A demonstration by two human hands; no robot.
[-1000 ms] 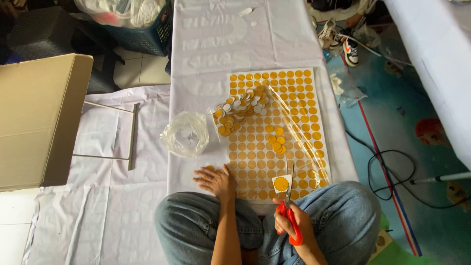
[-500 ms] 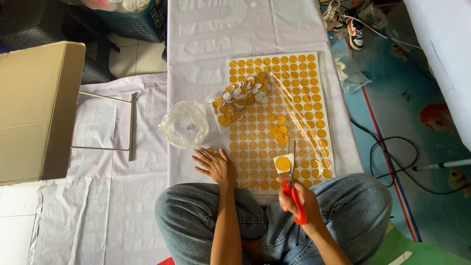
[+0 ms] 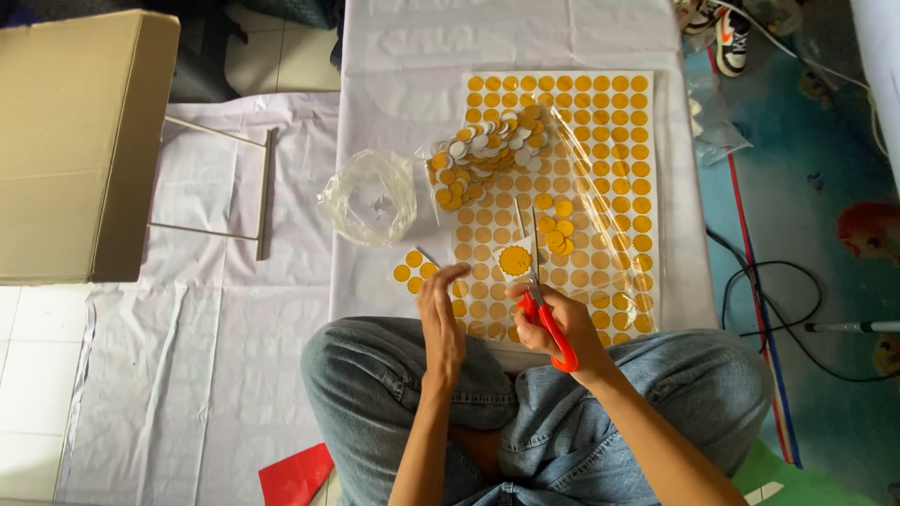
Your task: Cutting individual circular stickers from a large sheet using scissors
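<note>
My right hand [image 3: 553,323] grips red-handled scissors [image 3: 546,305], blades pointing away over a white sheet of orange round stickers [image 3: 600,187]. A larger orange cut circle [image 3: 514,260] lies just left of the blades. My left hand [image 3: 441,309] hovers at the sheet's near left corner, fingers loosely curled, beside a small cut piece with three orange dots [image 3: 410,270]; whether it pinches anything I cannot tell. A heap of cut orange and white discs [image 3: 483,155] sits on the sheet's far left.
A crumpled clear plastic bag [image 3: 367,197] lies left of the sheet. A cardboard box [image 3: 80,141] stands far left beside a thin metal frame [image 3: 258,192]. Black cables [image 3: 778,300] run on the right; red paper [image 3: 295,473] lies by my knee.
My left hand lifted off the sheet and turned edge-on; a small three-dot piece now lies to its left. My right hand with the scissors moved forward and left, toward the large circle.
</note>
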